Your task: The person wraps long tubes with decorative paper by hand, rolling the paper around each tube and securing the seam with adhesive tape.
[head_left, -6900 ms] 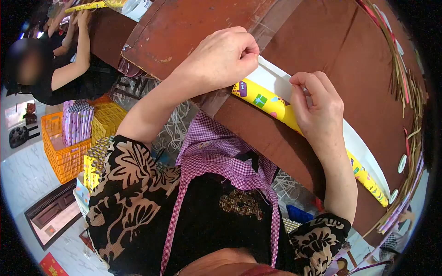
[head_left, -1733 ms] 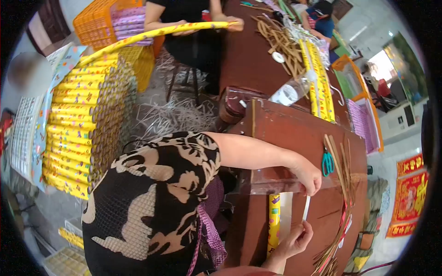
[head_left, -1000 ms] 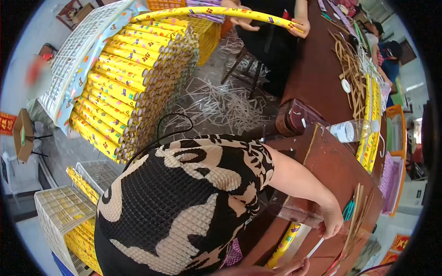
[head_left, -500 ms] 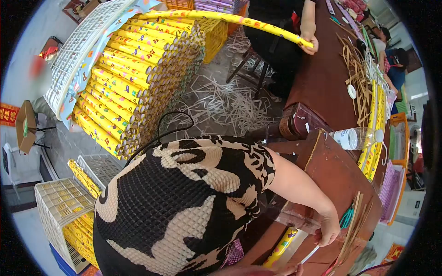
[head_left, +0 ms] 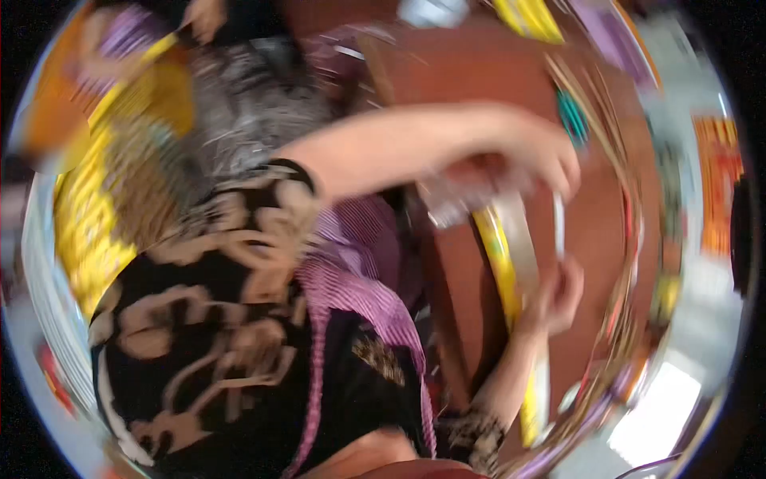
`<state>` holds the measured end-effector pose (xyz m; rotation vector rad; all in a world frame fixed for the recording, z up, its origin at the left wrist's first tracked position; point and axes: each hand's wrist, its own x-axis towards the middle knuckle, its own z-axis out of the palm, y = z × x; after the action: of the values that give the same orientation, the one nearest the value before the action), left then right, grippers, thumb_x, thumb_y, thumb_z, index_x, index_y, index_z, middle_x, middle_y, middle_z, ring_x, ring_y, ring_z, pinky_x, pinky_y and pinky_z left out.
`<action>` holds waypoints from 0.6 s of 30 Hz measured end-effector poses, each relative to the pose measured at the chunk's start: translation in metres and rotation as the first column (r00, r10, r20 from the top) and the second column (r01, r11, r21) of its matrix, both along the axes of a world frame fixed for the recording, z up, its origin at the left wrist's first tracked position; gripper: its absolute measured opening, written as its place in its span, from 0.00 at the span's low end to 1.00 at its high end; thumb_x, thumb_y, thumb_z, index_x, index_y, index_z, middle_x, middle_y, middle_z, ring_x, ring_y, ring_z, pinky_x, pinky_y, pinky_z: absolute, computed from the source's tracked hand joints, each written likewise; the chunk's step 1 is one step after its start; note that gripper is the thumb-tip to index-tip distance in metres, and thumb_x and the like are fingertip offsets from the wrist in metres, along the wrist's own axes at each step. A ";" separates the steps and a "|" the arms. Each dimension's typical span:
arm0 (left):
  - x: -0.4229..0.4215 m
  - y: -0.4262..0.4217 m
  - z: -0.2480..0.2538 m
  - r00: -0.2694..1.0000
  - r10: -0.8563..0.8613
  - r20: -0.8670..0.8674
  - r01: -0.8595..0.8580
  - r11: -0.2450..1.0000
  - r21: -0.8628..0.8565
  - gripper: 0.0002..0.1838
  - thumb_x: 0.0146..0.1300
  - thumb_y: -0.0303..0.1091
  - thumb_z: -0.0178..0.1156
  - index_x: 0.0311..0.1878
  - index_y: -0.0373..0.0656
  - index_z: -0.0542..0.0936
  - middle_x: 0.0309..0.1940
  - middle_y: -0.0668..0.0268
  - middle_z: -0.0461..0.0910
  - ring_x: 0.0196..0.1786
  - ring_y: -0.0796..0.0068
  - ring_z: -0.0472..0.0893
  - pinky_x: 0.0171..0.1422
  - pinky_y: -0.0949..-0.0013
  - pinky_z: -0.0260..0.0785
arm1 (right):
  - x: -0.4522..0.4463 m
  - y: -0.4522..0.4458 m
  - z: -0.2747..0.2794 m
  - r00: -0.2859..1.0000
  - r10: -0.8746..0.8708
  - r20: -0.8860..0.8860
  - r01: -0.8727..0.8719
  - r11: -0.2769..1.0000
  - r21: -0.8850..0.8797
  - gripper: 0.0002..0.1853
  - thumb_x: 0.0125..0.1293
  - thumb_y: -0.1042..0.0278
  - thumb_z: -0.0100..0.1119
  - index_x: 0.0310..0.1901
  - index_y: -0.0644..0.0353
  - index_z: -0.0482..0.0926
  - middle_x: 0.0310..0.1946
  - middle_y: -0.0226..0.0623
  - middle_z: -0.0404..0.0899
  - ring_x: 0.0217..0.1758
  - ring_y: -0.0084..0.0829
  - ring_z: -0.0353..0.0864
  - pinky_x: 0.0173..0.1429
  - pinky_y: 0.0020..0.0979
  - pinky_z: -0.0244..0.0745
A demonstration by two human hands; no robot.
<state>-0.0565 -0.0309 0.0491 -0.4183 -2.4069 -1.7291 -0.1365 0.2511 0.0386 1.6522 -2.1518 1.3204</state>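
Motion smears the view. My left hand (head_left: 538, 156) reaches over the brown table with bent fingers, pinching the upper end of a thin white strip (head_left: 559, 223). At the strip's lower end is my right hand (head_left: 558, 295), its fingers curled closed around it. The strip runs nearly straight between both hands. Just left of them, a yellow printed tube (head_left: 499, 255) lies on the table, with a pale, shiny band along its side. My right forearm crosses over part of the tube. A clear plastic piece (head_left: 447, 203) shows below my left forearm.
A teal bundle (head_left: 571, 116) and long thin brown strips (head_left: 610, 144) lie at the table's far side. A stack of yellow tubes (head_left: 84, 215) stands at the left, beside white scraps (head_left: 255, 120) on the floor. Another person's hand (head_left: 206, 17) shows at the top left.
My view has swung round, shifting the table toward the middle and the tube stack left. My right hand has come more fully into view. The white strip is still between my hands.
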 end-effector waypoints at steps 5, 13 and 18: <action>0.018 0.015 0.046 0.994 0.088 -0.059 -0.095 0.985 -0.144 0.07 0.61 0.30 0.59 0.37 0.37 0.83 0.30 0.64 0.83 0.34 0.77 0.80 0.40 0.71 0.73 | 0.013 -0.009 0.010 0.997 -0.070 0.045 0.073 0.994 -0.081 0.07 0.68 0.84 0.57 0.45 0.65 0.81 0.38 0.30 0.79 0.36 0.16 0.73 0.39 0.19 0.68; 0.063 0.037 0.020 0.980 0.168 0.106 -0.171 0.985 0.025 0.07 0.67 0.29 0.56 0.38 0.36 0.80 0.31 0.69 0.82 0.37 0.83 0.79 0.43 0.75 0.72 | 0.018 -0.016 0.013 0.998 0.027 0.063 -0.016 0.987 -0.160 0.07 0.64 0.86 0.60 0.42 0.66 0.82 0.36 0.35 0.79 0.32 0.18 0.74 0.35 0.19 0.68; 0.067 0.055 -0.015 0.938 0.278 0.205 -0.307 0.944 0.124 0.08 0.71 0.30 0.54 0.43 0.35 0.78 0.37 0.65 0.84 0.43 0.79 0.83 0.49 0.73 0.75 | 0.018 -0.015 0.005 0.997 0.073 -0.010 -0.073 0.981 -0.181 0.08 0.63 0.86 0.61 0.42 0.66 0.82 0.37 0.36 0.80 0.32 0.19 0.76 0.32 0.20 0.71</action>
<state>0.0103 0.0240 0.0336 0.1241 -2.2831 -1.8659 -0.1186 0.2362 0.0438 1.6739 -1.9208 1.4826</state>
